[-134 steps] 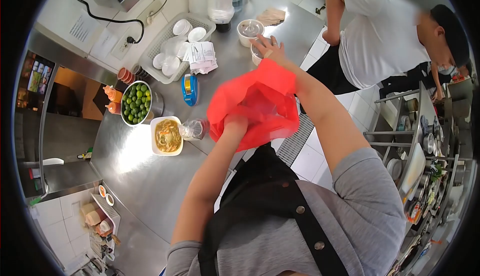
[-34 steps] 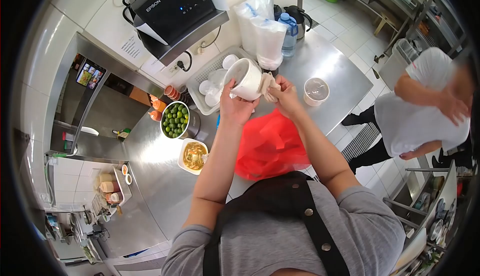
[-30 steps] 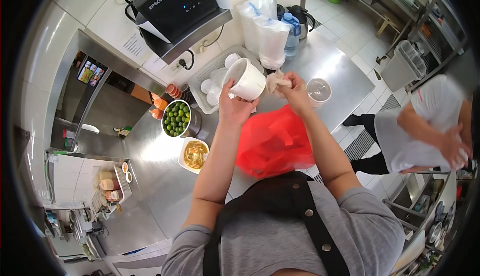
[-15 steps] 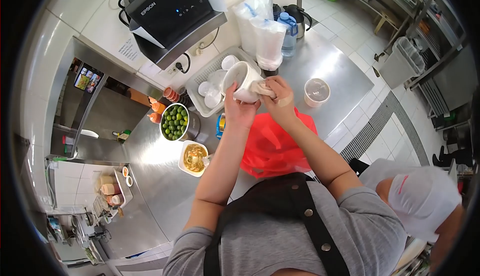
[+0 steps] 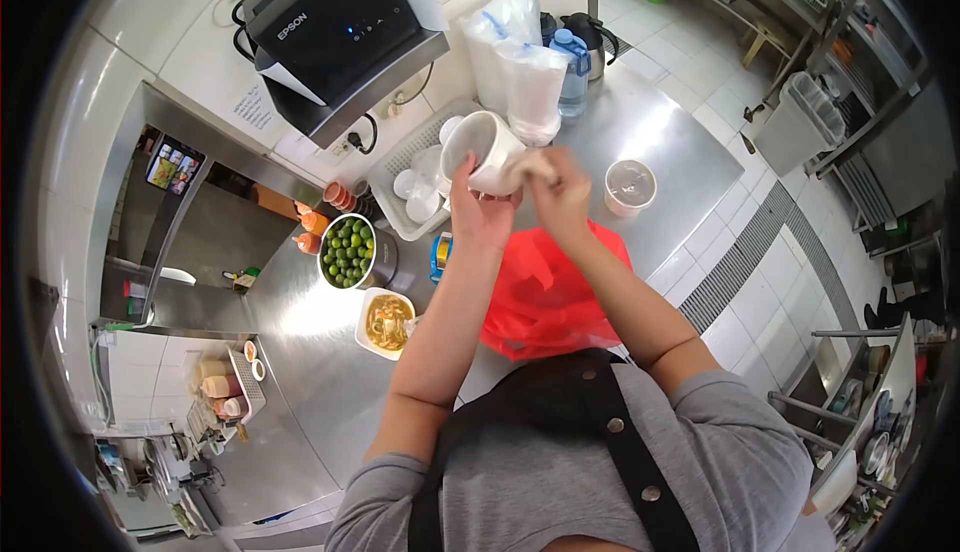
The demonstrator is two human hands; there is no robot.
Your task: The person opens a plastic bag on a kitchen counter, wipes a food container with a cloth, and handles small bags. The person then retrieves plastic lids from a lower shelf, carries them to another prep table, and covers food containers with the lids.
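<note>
A white tub with a clear lid (image 5: 488,150) is tilted on its side in my left hand (image 5: 482,210), whose fingers wrap round its lower side. My right hand (image 5: 562,190), somewhat blurred, is closed on a crumpled beige cloth (image 5: 528,168) that touches the tub's base. Below both hands a red bag (image 5: 550,292) lies at the counter's near edge. Another lidded white tub (image 5: 630,188) stands upright on the counter to the right. A square white bowl of soup with noodles (image 5: 387,322) sits left of my left forearm.
Limes fill a steel pot (image 5: 346,252) beside orange sauce bottles (image 5: 311,222). Behind the tub are a grey basket (image 5: 392,168) of small cups, bagged plastic containers (image 5: 530,87) and a blue bottle (image 5: 574,72). A printer (image 5: 335,27) sits on a wall shelf. The steel counter (image 5: 660,122) extends right.
Since the earliest frame my hands have left the red bag and taken the tub and cloth. The cloth has moved against the tub. The co-worker at the right has mostly gone out of view.
</note>
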